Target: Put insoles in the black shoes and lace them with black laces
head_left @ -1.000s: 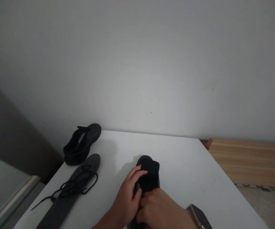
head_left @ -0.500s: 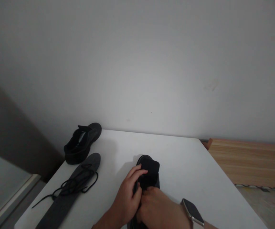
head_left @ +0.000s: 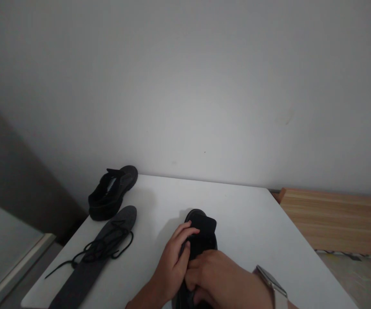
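Observation:
A black shoe [head_left: 201, 234] lies on the white table [head_left: 246, 227], toe pointing away from me. My left hand [head_left: 172, 266] grips its left side, fingers curled over the raised tongue. My right hand [head_left: 219, 279], with a watch on the wrist, is closed over the shoe's opening; what its fingertips hold is hidden. A second black shoe [head_left: 113, 193] sits at the table's far left corner. A dark grey insole [head_left: 92, 264] lies along the left edge with a loose black lace [head_left: 103, 249] across it.
A plain white wall rises right behind the table. A wooden board [head_left: 336, 219] lies low to the right of the table. A pale surface [head_left: 5, 253] stands to the left beyond the table edge.
Both hands stay on the near shoe. My right wrist has turned a little, so the watch shows at a different angle. The view has shifted slightly.

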{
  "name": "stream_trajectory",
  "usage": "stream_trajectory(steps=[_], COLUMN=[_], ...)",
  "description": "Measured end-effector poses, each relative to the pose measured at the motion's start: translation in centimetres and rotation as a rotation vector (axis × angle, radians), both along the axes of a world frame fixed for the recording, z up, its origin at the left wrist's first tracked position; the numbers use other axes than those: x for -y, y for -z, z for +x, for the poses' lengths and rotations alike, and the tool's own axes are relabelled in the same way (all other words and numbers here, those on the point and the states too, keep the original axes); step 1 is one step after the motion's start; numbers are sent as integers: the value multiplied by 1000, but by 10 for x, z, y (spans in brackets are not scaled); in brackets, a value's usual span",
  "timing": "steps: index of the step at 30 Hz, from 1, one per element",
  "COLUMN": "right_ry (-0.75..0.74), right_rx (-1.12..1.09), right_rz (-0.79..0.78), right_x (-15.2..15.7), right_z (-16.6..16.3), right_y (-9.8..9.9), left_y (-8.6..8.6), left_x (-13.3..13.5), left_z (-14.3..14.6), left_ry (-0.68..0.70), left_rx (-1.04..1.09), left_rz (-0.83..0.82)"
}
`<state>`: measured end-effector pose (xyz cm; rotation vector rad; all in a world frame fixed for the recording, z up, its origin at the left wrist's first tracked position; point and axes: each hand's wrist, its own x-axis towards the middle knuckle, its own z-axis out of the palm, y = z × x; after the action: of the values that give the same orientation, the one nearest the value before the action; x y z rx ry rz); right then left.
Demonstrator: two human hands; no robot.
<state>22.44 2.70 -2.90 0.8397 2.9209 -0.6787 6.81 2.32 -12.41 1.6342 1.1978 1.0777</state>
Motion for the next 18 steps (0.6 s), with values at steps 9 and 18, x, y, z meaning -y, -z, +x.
stream_trajectory(steps=[9, 18], right_ry=[402, 426], right_rx=[-436, -669], right_rz=[-320, -265], right_x=[-8, 2], right_z=[20, 16], right_y=[-3, 25], left_y=[-18, -44], left_x=[19, 29], left_z=[-8, 1], left_ry=[33, -2], left_rx=[182, 78], left_rz=[132, -118])
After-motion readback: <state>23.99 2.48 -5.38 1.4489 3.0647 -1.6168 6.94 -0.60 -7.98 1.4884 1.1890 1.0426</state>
